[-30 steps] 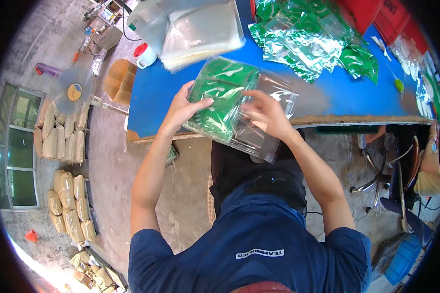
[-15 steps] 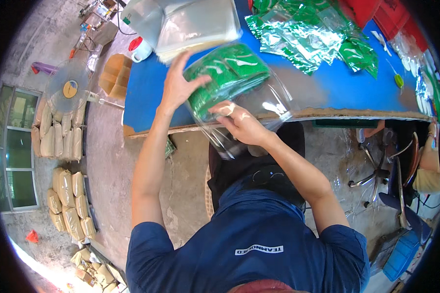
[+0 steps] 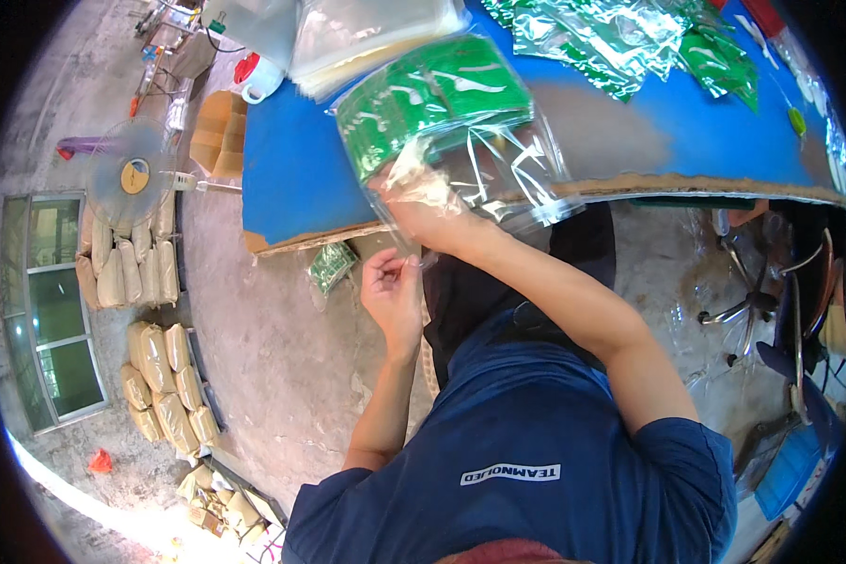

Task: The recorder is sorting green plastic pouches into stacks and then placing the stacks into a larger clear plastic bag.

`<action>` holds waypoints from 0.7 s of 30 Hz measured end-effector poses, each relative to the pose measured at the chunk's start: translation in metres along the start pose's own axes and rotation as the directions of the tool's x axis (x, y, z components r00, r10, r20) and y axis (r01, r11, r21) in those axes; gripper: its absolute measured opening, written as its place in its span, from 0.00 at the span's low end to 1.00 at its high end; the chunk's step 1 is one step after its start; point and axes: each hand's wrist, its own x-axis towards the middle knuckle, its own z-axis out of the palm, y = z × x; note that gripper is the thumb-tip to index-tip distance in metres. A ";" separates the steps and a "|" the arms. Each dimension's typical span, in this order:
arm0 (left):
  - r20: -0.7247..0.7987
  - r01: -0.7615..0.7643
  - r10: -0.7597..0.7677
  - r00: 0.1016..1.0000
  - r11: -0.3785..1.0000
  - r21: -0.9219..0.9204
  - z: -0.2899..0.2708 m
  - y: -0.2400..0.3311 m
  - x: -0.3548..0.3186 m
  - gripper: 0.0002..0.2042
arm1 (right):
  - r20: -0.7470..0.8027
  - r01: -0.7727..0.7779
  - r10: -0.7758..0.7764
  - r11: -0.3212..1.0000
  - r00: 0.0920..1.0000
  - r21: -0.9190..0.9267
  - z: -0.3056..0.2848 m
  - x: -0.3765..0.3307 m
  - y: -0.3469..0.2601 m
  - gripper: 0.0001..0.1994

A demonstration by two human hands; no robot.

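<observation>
A large clear plastic bag (image 3: 512, 174) with a stack of green packets (image 3: 432, 94) inside lies at the near edge of the blue table. My right hand (image 3: 423, 207) is in the bag's mouth, covered by shiny plastic, and grips the near side of the stack. Glare partly hides its fingers. Just below the table edge, my left hand (image 3: 392, 291) is closed, its thumb and forefinger pinching the loose lower edge of the bag.
A pile of clear bags (image 3: 367, 42) and a white mug (image 3: 262, 79) stand on the blue table (image 3: 296, 169) at the far left. Loose green-and-silver packets (image 3: 611, 42) lie at the far right. A green packet (image 3: 331, 266) is below the table edge. A fan (image 3: 133, 176) stands left.
My left hand has left the far left side of the bag and come down to its near edge. The bag now lies flatter, and my right hand has shifted slightly left.
</observation>
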 end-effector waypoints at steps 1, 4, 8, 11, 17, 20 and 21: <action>-0.057 0.006 -0.006 0.998 1.000 0.000 -0.002 0.000 -0.003 0.18 | 0.026 0.062 -0.060 0.996 0.998 -0.065 0.005 0.001 -0.002 0.18; -0.023 0.036 -0.038 0.999 0.996 -0.087 -0.001 0.003 -0.004 0.19 | 0.087 0.048 -0.051 0.998 0.995 0.034 0.004 -0.033 0.005 0.21; 0.064 0.131 -0.123 0.990 0.981 -0.146 -0.002 0.007 -0.013 0.20 | 0.170 -0.037 0.015 0.991 0.985 0.125 0.004 -0.015 0.004 0.22; 0.023 0.097 -0.094 0.995 0.988 -0.116 -0.012 0.000 -0.008 0.21 | 0.134 0.019 -0.040 0.988 0.990 0.155 -0.001 -0.018 0.001 0.20; 0.084 0.291 -0.281 0.956 0.947 -0.137 -0.028 0.008 -0.009 0.19 | 0.339 -0.024 -0.093 0.945 0.936 0.326 -0.031 -0.053 -0.011 0.16; 0.026 0.294 -0.296 0.955 0.931 -0.218 -0.024 0.016 -0.014 0.18 | 0.339 -0.078 -0.072 0.910 0.938 0.407 -0.034 -0.052 -0.018 0.09; 0.032 0.296 -0.297 0.954 0.930 -0.216 -0.025 0.015 -0.016 0.18 | 0.337 -0.082 -0.066 0.911 0.939 0.405 -0.032 -0.052 -0.018 0.09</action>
